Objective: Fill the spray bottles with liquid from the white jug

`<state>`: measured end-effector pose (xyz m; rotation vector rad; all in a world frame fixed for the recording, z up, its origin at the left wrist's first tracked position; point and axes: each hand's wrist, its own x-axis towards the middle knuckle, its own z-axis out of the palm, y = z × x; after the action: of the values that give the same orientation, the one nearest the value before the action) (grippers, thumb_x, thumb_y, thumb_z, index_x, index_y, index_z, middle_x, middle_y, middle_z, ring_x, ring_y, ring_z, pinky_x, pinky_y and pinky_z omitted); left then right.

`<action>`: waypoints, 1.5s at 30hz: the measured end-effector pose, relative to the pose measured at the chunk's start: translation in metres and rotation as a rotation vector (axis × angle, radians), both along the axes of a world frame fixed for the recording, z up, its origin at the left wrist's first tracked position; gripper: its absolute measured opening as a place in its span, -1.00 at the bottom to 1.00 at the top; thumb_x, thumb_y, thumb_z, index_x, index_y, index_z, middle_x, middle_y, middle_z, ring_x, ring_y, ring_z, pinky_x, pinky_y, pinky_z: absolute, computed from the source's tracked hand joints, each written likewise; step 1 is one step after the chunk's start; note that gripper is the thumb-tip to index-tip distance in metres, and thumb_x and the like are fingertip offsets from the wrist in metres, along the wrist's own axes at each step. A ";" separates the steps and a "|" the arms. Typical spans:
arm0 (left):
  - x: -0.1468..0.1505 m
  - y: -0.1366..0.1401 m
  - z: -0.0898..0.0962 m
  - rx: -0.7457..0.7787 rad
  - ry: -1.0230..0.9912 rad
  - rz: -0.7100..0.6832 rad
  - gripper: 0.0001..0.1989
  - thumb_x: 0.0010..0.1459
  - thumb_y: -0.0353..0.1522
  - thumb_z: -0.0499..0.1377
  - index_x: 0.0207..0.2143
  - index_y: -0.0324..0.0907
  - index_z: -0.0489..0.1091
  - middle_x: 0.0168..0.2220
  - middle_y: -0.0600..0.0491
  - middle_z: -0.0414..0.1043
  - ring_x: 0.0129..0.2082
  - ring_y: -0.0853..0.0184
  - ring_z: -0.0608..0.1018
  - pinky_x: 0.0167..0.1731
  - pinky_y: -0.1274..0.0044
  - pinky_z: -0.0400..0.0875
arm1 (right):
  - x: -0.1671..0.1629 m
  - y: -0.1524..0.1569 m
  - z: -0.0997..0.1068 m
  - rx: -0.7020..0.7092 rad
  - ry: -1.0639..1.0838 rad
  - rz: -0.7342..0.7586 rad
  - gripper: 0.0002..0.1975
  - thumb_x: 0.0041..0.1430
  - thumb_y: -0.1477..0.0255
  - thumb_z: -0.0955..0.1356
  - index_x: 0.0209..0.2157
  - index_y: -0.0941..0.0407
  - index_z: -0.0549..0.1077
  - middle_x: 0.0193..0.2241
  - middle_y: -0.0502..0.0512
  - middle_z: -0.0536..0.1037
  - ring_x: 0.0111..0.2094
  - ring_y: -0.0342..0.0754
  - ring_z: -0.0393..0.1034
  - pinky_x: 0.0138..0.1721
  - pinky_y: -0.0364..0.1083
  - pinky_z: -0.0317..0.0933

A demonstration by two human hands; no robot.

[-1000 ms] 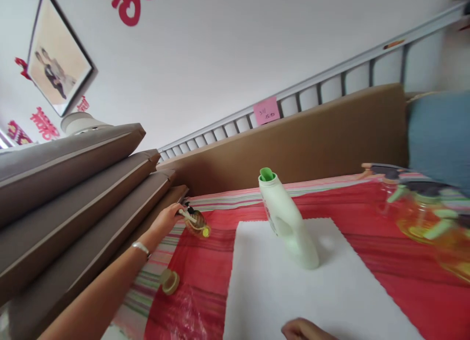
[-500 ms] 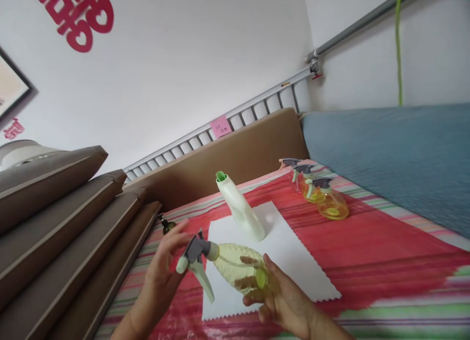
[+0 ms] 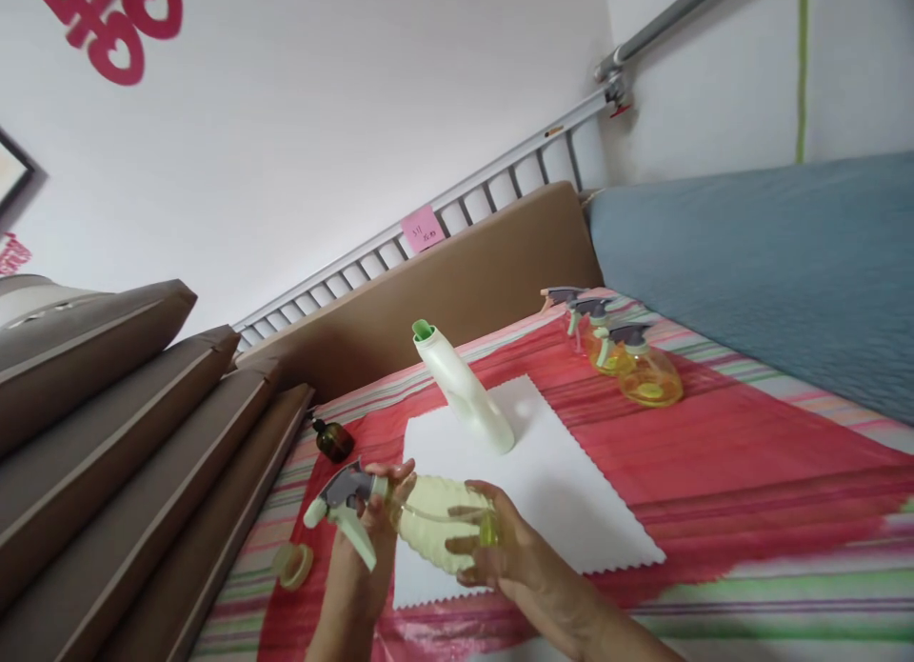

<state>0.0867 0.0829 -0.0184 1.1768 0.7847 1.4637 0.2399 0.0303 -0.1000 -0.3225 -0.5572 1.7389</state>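
Just closed left hand round the neck of the spray bottle; half a second ago, only spread loose beside the trigger head. Still wrapped round the base end with right hand, fingers partly visible through the clear body. So now held from both ends; probably steadier against rolling or twisting. Tilted on its side, head to the left, by the white sheet's left edge, toward the near left corner. Looks held above; can't tell the gap.

Tightest to the left: watch the dark bottle off the sheet's far left corner and the round lid at the red cloth's left edge, with stacked cushions just past. Mind the white jug, standing near the sheet's far edge; likely easy to knock on a wide swing. Most room toward the sheet's near right corner and the red cloth past it. Stay short of three more spray bottles, off the far right corner toward the blue pad.
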 end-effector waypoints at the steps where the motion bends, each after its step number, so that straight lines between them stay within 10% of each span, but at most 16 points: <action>1: 0.000 0.000 0.000 -0.018 -0.011 -0.011 -0.67 -0.19 -0.25 0.35 -0.35 -0.15 0.38 -0.32 0.03 0.47 -0.09 0.12 0.48 0.07 0.21 0.19 | 0.000 0.000 0.002 -0.009 -0.008 -0.031 -0.23 -0.24 0.39 0.53 0.01 -0.08 0.12 -0.02 0.10 0.29 -0.08 0.06 0.33 -0.23 -0.01 0.29; 7: -0.007 -0.008 0.000 -0.067 -0.087 -0.134 -0.74 -0.10 -0.28 0.31 -0.33 -0.14 0.37 -0.27 0.01 0.48 -0.06 0.12 0.46 0.07 0.18 0.15 | -0.001 0.005 -0.001 -0.138 0.024 0.337 -0.30 0.00 -0.12 0.19 0.05 0.06 0.11 -0.23 0.21 0.43 -0.34 0.07 0.44 -0.48 -0.03 0.27; 12: -0.008 -0.010 0.000 -0.073 -0.155 -0.135 -0.77 -0.04 -0.27 0.27 -0.30 -0.11 0.39 -0.23 0.01 0.46 -0.08 0.17 0.46 0.05 0.21 0.19 | -0.001 -0.001 0.006 -0.063 0.017 0.010 -0.32 -0.14 0.24 0.47 0.03 -0.09 0.18 0.03 0.13 0.29 -0.07 0.07 0.33 -0.20 -0.01 0.24; 17: -0.005 0.006 -0.020 -0.080 -0.219 -0.033 -0.70 -0.19 -0.22 0.35 -0.38 -0.12 0.42 -0.35 0.02 0.46 -0.16 0.11 0.49 -0.02 0.16 0.24 | 0.001 -0.004 0.008 -0.092 -0.014 0.187 -0.39 -0.03 0.05 0.34 0.03 0.00 0.21 -0.10 0.23 0.38 -0.19 0.13 0.39 -0.39 -0.01 0.25; 20: -0.006 0.012 -0.025 -0.074 -0.261 0.035 -0.69 -0.24 -0.17 0.36 -0.43 -0.11 0.43 -0.40 0.05 0.45 -0.19 0.12 0.51 -0.01 0.17 0.24 | 0.000 -0.002 0.006 -0.013 -0.164 -0.078 -0.31 -0.26 0.28 0.52 -0.03 -0.04 0.26 0.02 0.16 0.30 -0.02 0.11 0.27 -0.16 0.01 0.22; 22: -0.007 0.008 -0.020 -0.070 -0.247 0.021 -0.74 -0.16 -0.20 0.32 -0.40 -0.11 0.44 -0.34 0.04 0.46 -0.14 0.15 0.49 0.03 0.22 0.21 | 0.000 -0.001 0.006 -0.034 -0.173 -0.193 -0.19 -0.36 0.28 0.55 0.00 -0.10 0.22 0.10 0.12 0.20 0.05 0.10 0.18 -0.08 0.02 0.19; 28: -0.002 -0.012 0.000 -0.099 -0.239 -0.045 -0.80 -0.07 -0.26 0.29 -0.34 -0.10 0.44 -0.28 0.06 0.48 -0.10 0.20 0.48 0.04 0.27 0.23 | -0.001 -0.004 0.008 -0.151 0.041 0.210 -0.46 0.06 0.06 0.28 -0.01 0.07 0.22 -0.17 0.24 0.42 -0.26 0.10 0.44 -0.54 -0.13 0.23; 38: -0.077 0.026 0.057 0.182 -0.389 0.330 -0.97 -0.05 -0.39 0.19 -0.48 -0.15 0.37 -0.39 0.18 0.47 -0.38 0.47 0.50 -0.12 0.47 0.37 | 0.030 0.025 -0.020 -0.133 0.008 -0.020 -0.62 0.11 0.31 0.32 -0.03 0.03 0.24 -0.15 0.16 0.45 -0.20 0.06 0.42 -0.48 -0.13 0.24; 41: -0.096 0.038 0.059 0.250 -0.186 0.512 -0.92 -0.05 -0.35 0.17 -0.51 -0.14 0.30 -0.52 0.25 0.38 -0.59 0.56 0.39 -0.34 0.59 0.38 | 0.037 0.030 -0.022 -0.188 0.109 -0.101 -0.61 0.12 0.28 0.32 -0.02 0.01 0.21 -0.12 0.16 0.45 -0.13 0.08 0.40 -0.33 -0.06 0.29; 45: -0.078 0.057 0.014 0.102 0.289 0.447 -0.82 -0.16 -0.36 0.26 -0.44 -0.18 0.34 -0.65 0.24 0.29 -0.71 0.51 0.30 -0.66 0.65 0.18 | 0.036 0.029 -0.020 -0.189 0.195 -0.100 -0.53 0.12 0.20 0.31 0.03 0.03 0.15 -0.07 0.22 0.45 -0.05 0.10 0.36 -0.12 0.03 0.24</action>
<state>0.0083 0.1397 -0.0039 1.3682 1.2445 1.7314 0.2759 0.0596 -0.1195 -0.3033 -0.2324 1.7062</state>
